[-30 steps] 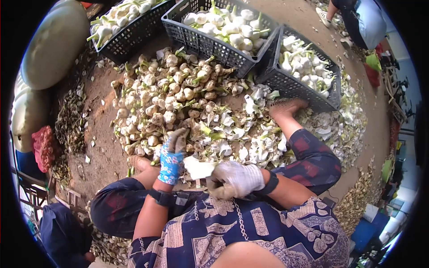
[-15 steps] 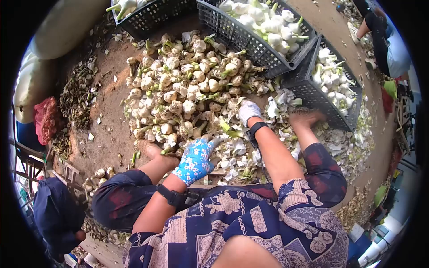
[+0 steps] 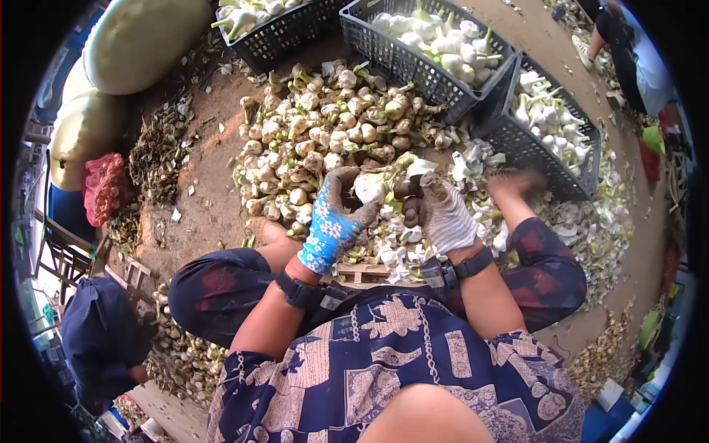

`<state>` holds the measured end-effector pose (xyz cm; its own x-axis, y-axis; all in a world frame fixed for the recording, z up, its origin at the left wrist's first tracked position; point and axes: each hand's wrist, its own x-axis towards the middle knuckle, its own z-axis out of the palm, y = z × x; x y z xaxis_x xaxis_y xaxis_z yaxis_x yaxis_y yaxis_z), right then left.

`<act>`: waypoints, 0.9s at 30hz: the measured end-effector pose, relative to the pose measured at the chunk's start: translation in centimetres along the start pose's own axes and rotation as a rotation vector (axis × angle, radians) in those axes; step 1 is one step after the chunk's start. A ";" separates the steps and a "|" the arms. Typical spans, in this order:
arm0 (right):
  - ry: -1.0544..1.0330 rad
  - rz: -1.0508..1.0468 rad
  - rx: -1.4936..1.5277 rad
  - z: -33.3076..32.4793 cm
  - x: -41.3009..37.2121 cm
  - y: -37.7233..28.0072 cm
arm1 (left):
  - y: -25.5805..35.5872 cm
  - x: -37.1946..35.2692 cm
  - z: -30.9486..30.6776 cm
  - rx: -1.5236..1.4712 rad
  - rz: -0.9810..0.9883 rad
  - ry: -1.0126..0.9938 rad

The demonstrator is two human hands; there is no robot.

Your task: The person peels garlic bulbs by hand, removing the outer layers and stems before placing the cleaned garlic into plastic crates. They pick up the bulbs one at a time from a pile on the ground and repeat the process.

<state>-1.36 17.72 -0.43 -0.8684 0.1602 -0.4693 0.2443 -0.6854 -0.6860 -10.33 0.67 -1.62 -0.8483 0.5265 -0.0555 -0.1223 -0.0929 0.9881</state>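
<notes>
My left hand (image 3: 331, 223), in a blue flowered glove with dirty fingertips, grips a garlic bulb (image 3: 369, 187) between thumb and fingers. The bulb is pale and its green stem points right. My right hand (image 3: 447, 215), in a whitish ribbed glove with darkened fingers, is closed at the stem end of the same bulb; its exact grip there is partly hidden. Just beyond both hands lies a heap of unpeeled garlic (image 3: 325, 133) with dirty skins and short stems. Loose garlic skins (image 3: 391, 247) are strewn below and around the hands.
Black crates (image 3: 436, 63) of white garlic stand at the back, with another crate (image 3: 543, 159) at right. My bare feet (image 3: 509, 184) flank the work area. Large pale sacks (image 3: 140, 44) and a red net bag (image 3: 103, 188) are at left. Other people (image 3: 100, 340) are near both edges.
My right hand has come back from the heap toward my left hand. A garlic bulb is now held between them. My left hand has risen and turned; the view has shifted slightly.
</notes>
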 end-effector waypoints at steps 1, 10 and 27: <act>0.012 -0.129 -0.292 0.6 -0.2 0.4 | 1.0 -0.5 0.1 0.332 0.155 0.021; 0.198 -0.332 -1.134 2.9 -1.6 0.6 | 0.9 -2.6 0.1 0.492 0.302 -0.036; 0.072 -0.170 -0.560 4.6 -1.2 0.3 | 1.4 -1.2 -1.7 -0.680 -0.384 -0.197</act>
<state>-2.24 14.00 2.48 -0.8883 0.2964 -0.3508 0.3124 -0.1700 -0.9346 -10.40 -1.55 -0.39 -0.5847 0.7596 -0.2849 -0.7277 -0.3359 0.5980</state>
